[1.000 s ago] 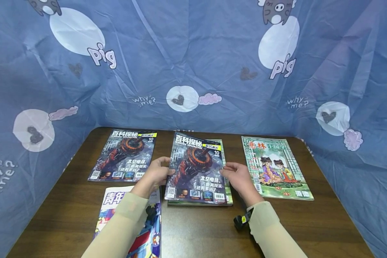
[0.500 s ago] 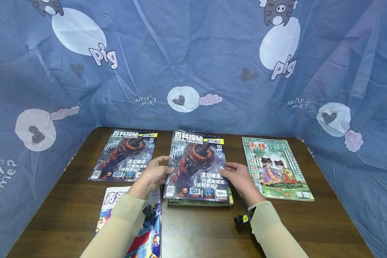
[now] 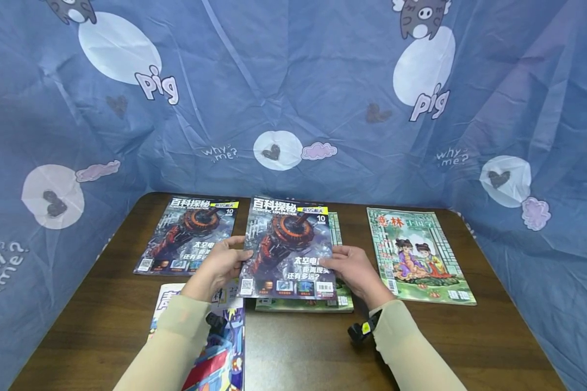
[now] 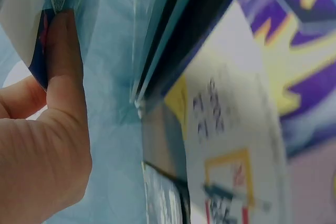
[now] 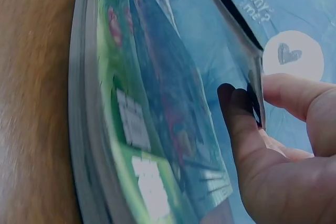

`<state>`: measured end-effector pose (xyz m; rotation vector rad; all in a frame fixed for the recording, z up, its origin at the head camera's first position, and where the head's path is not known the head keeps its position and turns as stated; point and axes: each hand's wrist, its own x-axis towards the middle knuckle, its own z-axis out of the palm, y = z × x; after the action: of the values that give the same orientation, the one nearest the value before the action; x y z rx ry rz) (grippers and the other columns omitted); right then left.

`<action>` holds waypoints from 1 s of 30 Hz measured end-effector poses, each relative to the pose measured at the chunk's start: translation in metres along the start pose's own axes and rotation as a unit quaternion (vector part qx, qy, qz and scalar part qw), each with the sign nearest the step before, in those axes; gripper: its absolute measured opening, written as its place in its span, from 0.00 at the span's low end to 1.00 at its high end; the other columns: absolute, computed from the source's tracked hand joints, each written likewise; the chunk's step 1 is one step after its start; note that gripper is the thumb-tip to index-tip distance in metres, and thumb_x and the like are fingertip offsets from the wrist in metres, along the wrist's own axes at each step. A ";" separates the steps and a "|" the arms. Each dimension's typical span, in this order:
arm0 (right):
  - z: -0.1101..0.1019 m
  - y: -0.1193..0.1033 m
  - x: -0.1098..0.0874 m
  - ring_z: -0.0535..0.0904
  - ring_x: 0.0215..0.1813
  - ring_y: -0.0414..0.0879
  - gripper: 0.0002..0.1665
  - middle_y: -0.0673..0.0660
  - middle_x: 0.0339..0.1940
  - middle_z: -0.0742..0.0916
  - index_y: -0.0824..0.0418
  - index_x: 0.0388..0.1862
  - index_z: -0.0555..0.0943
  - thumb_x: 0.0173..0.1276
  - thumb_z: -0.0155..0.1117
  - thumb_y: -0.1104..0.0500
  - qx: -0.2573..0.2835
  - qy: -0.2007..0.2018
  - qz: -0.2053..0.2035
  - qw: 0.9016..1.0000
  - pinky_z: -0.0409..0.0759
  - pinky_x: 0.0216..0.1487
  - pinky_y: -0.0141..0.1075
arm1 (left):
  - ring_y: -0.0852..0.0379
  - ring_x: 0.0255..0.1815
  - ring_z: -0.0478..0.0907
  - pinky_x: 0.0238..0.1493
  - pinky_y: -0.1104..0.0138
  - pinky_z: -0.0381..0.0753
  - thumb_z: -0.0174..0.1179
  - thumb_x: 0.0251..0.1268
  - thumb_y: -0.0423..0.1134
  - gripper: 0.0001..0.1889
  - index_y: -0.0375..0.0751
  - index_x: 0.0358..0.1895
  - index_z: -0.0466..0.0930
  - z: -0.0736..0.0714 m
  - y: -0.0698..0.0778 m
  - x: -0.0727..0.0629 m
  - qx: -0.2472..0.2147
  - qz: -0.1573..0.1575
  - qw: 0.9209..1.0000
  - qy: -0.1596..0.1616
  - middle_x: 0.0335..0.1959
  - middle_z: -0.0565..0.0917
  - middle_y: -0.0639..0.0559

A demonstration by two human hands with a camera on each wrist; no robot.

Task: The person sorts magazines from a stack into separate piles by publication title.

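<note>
Both hands hold a dark magazine [image 3: 288, 244] with a red-and-black machine on its cover, raised over a green magazine [image 3: 343, 300]. At its left edge the left hand [image 3: 220, 267] pinches it between thumb and fingers; in the left wrist view that hand [image 4: 50, 150] grips a corner of it. The right hand [image 3: 354, 271] pinches the opposite edge. From the right wrist, a gap shows between the held magazine [image 5: 239, 30] and the green cover [image 5: 118, 124] below. The held magazine hides most of the green one in the head view.
A matching dark magazine [image 3: 188, 233] lies at the back left of the wooden table [image 3: 293, 353]. In front of it is a colourful magazine [image 3: 220, 361], partly under the left forearm. Another green magazine [image 3: 423, 260] lies at right. A blue printed cloth [image 3: 293, 81] surrounds the table.
The dark magazine first shifts slightly, then moves left with both hands, uncovering more of the green magazine's right side and lower edge. The other magazines stay put.
</note>
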<state>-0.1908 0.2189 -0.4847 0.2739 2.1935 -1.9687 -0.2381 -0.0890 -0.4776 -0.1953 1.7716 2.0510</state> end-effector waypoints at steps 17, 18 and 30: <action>0.051 -0.015 0.015 0.81 0.58 0.58 0.38 0.70 0.61 0.82 0.74 0.68 0.71 0.63 0.77 0.63 -0.025 0.011 -0.002 1.000 0.83 0.53 0.45 | 0.63 0.20 0.76 0.27 0.66 0.83 0.57 0.72 0.25 0.35 0.25 0.77 0.52 -0.049 0.017 0.002 0.059 -0.009 0.998 0.008 0.24 0.81 0.53; 0.054 -0.015 0.016 0.81 0.59 0.58 0.38 0.70 0.61 0.81 0.74 0.68 0.71 0.63 0.77 0.62 -0.031 0.012 -0.005 0.999 0.82 0.54 0.46 | 0.63 0.19 0.75 0.27 0.66 0.83 0.57 0.72 0.25 0.35 0.24 0.77 0.52 -0.052 0.018 0.003 0.064 -0.010 0.998 0.011 0.24 0.81 0.52; 0.091 -0.027 0.024 0.81 0.58 0.58 0.35 0.67 0.58 0.83 0.72 0.64 0.75 0.60 0.78 0.61 -0.064 0.027 -0.024 0.997 0.81 0.55 0.46 | 0.58 0.26 0.81 0.30 0.61 0.85 0.58 0.71 0.25 0.22 0.23 0.64 0.65 -0.078 0.025 0.004 0.120 -0.007 0.991 0.056 0.29 0.83 0.49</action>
<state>-0.2201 0.1255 -0.4748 0.2600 2.3689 -1.8557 -0.2643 -0.1666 -0.4698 -0.2539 2.0592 1.8285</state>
